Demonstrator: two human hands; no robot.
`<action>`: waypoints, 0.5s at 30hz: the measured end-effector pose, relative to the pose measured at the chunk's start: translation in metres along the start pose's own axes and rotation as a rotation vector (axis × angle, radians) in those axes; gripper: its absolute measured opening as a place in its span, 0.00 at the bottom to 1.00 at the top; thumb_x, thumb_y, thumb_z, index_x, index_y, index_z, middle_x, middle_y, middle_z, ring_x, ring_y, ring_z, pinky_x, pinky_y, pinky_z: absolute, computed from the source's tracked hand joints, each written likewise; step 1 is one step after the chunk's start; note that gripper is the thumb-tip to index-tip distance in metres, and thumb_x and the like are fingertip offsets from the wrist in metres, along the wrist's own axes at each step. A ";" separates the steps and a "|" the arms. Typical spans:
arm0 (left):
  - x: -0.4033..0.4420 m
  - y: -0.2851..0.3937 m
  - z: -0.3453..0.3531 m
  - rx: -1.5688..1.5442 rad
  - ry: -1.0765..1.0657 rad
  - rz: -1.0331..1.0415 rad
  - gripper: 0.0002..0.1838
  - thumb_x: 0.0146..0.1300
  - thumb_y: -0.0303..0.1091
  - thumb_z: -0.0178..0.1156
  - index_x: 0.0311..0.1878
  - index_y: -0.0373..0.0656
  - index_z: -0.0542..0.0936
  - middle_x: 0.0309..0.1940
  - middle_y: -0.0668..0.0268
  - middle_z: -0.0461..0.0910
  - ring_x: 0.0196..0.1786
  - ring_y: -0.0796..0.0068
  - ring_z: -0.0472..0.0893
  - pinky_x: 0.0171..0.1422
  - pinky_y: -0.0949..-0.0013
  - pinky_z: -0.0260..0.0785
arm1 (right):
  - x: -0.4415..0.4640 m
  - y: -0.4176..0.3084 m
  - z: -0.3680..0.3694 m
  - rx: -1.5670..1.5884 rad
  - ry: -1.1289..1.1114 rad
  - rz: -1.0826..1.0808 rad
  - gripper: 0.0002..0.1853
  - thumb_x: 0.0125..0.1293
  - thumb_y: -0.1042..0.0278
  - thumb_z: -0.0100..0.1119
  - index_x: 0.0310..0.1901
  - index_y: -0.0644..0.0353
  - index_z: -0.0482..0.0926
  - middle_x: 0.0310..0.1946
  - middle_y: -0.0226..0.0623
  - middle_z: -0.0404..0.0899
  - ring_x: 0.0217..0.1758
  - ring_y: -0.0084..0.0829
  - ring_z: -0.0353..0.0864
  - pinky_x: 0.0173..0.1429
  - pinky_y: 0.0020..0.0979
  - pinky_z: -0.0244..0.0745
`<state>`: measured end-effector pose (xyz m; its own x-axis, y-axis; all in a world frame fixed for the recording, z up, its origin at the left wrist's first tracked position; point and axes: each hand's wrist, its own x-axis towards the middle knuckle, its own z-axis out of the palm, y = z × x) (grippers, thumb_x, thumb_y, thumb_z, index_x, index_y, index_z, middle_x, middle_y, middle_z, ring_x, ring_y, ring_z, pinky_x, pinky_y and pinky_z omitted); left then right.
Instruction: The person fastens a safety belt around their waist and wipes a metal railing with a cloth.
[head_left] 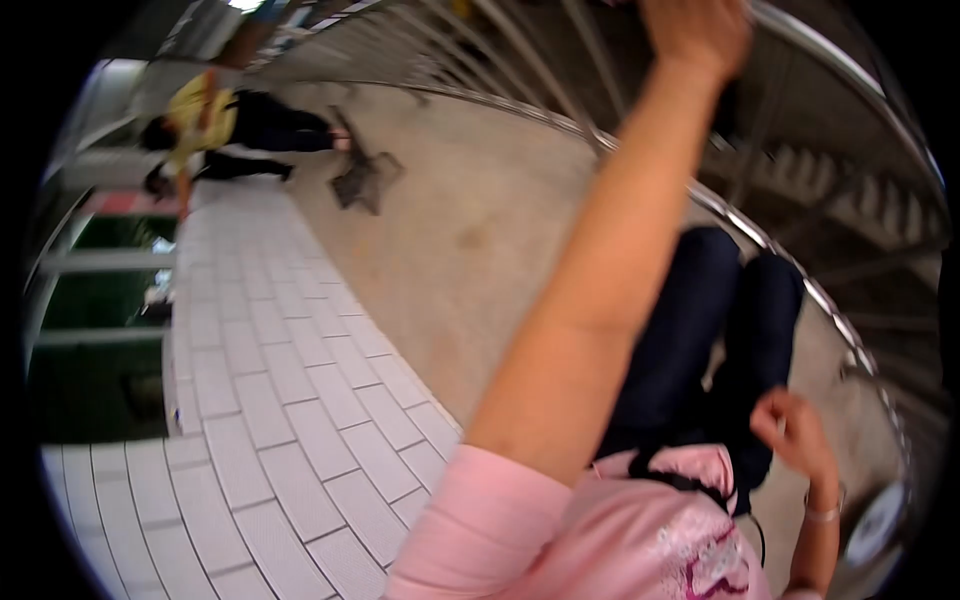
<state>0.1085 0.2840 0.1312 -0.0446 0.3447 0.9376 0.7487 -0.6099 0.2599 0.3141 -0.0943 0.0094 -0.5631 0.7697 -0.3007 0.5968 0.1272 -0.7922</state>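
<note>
My left arm reaches up across the view, out of a pink short sleeve. My left hand (700,38) is at the top edge, blurred, beside the shiny metal handrail (800,35). Its fingers are cut off by the frame, so whether it grips the rail cannot be made out. Lower right, my right hand (797,432) hangs beside my dark trousers (670,350). Its fingers are loosely curled and nothing shows in them. A bracelet (825,512) circles that wrist. Below lies my pink shirt (640,545) with a printed pattern.
The picture is turned sideways. A metal railing (500,100) with bars curves along the concrete floor (450,250). A white tiled wall (280,400) has dark green window panes (100,300). Farther off are a person in yellow (190,110), a second dark-clothed person and a dark, blurred object (360,180).
</note>
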 end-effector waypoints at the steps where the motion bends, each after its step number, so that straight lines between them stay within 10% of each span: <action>1: 0.004 0.002 -0.016 -0.060 -0.224 -0.018 0.14 0.64 0.36 0.51 0.47 0.36 0.72 0.48 0.49 0.75 0.62 0.46 0.68 0.76 0.44 0.50 | -0.007 0.002 0.012 -0.033 -0.056 0.098 0.14 0.58 0.57 0.72 0.25 0.57 0.81 0.20 0.39 0.80 0.23 0.40 0.82 0.29 0.37 0.74; 6: 0.007 0.011 -0.022 -0.043 -0.171 -0.032 0.12 0.68 0.34 0.48 0.48 0.36 0.72 0.47 0.49 0.74 0.59 0.46 0.68 0.78 0.46 0.47 | -0.015 0.002 0.032 -0.116 -0.279 0.040 0.22 0.58 0.46 0.71 0.29 0.62 0.82 0.21 0.43 0.82 0.24 0.38 0.84 0.29 0.35 0.74; 11: 0.006 0.010 -0.021 -0.061 -0.198 -0.057 0.12 0.69 0.34 0.47 0.48 0.37 0.72 0.48 0.50 0.75 0.60 0.47 0.68 0.78 0.46 0.47 | -0.017 0.050 0.012 0.430 -0.077 0.090 0.09 0.62 0.72 0.66 0.27 0.65 0.80 0.16 0.34 0.75 0.22 0.20 0.74 0.28 0.27 0.67; 15: 0.008 0.014 -0.024 -0.035 -0.179 -0.054 0.12 0.69 0.35 0.47 0.48 0.38 0.72 0.48 0.51 0.75 0.60 0.49 0.69 0.78 0.46 0.48 | -0.021 0.036 -0.004 0.452 -0.076 0.103 0.10 0.68 0.72 0.61 0.29 0.67 0.78 0.22 0.33 0.79 0.26 0.21 0.76 0.31 0.26 0.69</action>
<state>0.1033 0.2609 0.1479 0.0366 0.4970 0.8670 0.7247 -0.6106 0.3194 0.3496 -0.1038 -0.0107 -0.5642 0.7142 -0.4142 0.3519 -0.2458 -0.9032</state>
